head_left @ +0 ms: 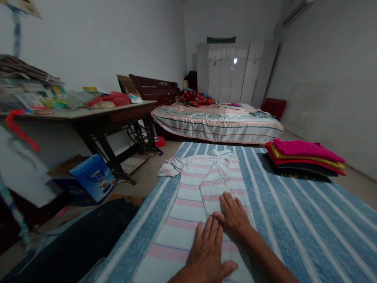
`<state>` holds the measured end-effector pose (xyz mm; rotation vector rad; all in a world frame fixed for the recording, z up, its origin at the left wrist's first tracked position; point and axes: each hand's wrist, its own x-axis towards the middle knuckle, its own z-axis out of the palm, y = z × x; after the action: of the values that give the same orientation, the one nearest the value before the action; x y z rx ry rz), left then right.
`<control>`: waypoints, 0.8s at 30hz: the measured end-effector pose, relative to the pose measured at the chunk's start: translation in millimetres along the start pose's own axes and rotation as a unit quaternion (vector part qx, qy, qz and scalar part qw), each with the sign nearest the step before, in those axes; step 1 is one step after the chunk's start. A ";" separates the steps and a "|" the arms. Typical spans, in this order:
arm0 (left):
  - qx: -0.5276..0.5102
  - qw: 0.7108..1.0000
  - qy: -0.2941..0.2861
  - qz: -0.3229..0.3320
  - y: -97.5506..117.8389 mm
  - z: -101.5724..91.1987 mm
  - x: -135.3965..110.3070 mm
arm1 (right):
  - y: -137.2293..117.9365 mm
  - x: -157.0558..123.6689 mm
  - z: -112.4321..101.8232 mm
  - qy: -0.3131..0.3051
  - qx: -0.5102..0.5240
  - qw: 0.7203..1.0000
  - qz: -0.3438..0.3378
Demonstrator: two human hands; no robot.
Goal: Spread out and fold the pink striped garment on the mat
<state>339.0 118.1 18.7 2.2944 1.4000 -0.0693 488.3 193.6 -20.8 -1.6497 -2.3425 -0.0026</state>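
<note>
A white shirt with pink stripes lies flat on a blue-and-white striped sheet. Its right side is folded inward; one sleeve sticks out at the left. My left hand rests palm down on the lower part of the shirt, fingers spread. Just beyond it, my right hand also presses flat on the shirt, near the folded edge. Neither hand grips anything.
A stack of folded clothes, magenta on top, sits at the sheet's far right. A bed stands beyond, white wardrobes behind it. A cluttered dark table and a blue box are at the left.
</note>
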 end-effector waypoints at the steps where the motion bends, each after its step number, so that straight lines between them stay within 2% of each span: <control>1: -0.002 1.000 0.005 0.000 0.3 0.5 -1.0 | -0.9 -2.1 0.7 -0.005 0.002 1.000 -0.002; 6: -0.003 0.999 0.033 -0.002 2.4 3.6 -7.3 | -2.3 -5.7 -1.4 -0.007 0.003 1.000 0.012; 10: -0.011 1.000 0.012 0.008 3.7 8.4 -17.1 | -6.8 -18.2 -3.5 0.010 -0.006 1.000 0.006; 16: 0.005 0.999 0.033 0.023 2.4 17.1 -22.8 | -13.4 -44.2 8.6 0.026 -0.013 1.000 -0.006; 24: 0.025 0.996 0.075 0.044 2.8 19.4 -28.4 | -17.6 -45.8 -0.8 0.006 -0.023 1.000 -0.004</control>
<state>331.3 85.7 9.9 2.4424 1.3813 0.0988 486.5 145.1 -27.6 -1.6575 -2.3561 -0.0695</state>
